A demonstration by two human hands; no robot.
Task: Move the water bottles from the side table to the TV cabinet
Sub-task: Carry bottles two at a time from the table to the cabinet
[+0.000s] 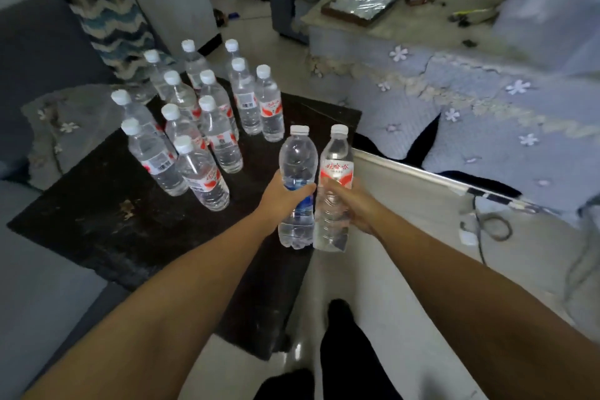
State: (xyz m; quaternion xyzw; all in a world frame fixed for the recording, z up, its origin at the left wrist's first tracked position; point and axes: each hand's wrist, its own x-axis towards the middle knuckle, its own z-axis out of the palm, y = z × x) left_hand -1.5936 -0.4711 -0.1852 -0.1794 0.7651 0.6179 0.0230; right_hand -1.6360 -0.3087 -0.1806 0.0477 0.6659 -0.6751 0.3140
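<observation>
A dark side table (113, 221) carries several clear water bottles (201, 127) with white caps and red labels, all upright in a cluster at its far half. My left hand (282, 195) is wrapped around a blue-label bottle (297, 159). My right hand (347, 201) grips a red-label bottle (336, 169). Both held bottles stand upright and side by side, touching, above the table's right edge. The TV cabinet is not in view.
A sofa with a lilac flowered cover (470, 114) runs along the right. A low table (406, 19) with a shiny tray stands behind it. A grey sofa with a zigzag cushion (107, 19) lies to the left. A cable (487, 227) trails on the pale floor.
</observation>
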